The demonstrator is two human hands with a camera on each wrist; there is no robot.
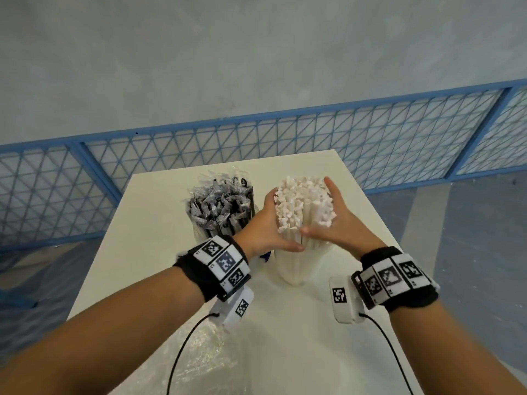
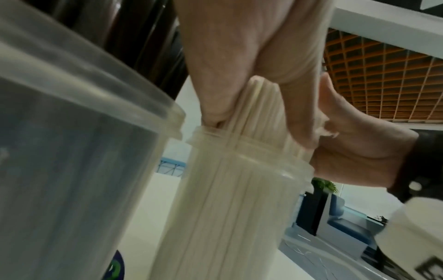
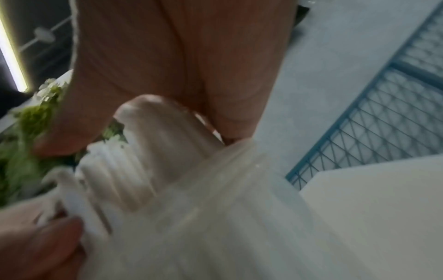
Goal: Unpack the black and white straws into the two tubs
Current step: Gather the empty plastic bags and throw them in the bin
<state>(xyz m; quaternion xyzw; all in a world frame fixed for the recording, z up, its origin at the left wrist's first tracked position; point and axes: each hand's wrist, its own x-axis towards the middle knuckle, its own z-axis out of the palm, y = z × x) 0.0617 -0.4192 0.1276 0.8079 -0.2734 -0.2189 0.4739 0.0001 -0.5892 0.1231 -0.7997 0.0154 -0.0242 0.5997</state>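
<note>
Two clear tubs stand side by side on the white table [image 1: 142,223]. The left tub [image 2: 72,142] holds wrapped black straws [image 1: 221,203]. The right tub [image 1: 293,269] holds a thick upright bundle of white straws [image 1: 302,201] that sticks well above its rim. My left hand [image 1: 271,223] wraps the bundle from the left and my right hand [image 1: 333,220] from the right, thumbs meeting at the front. In the left wrist view, my left hand [image 2: 239,75] grips the white straws [image 2: 258,106] just above the tub rim [image 2: 239,147]. The right wrist view is blurred, showing my right hand [image 3: 179,56] against the white straws [image 3: 134,170].
Crumpled clear plastic wrapping [image 1: 199,352] lies on the table near its front edge, under my left forearm. A blue mesh fence [image 1: 285,143] runs behind the table. The table's right edge is close to the white-straw tub.
</note>
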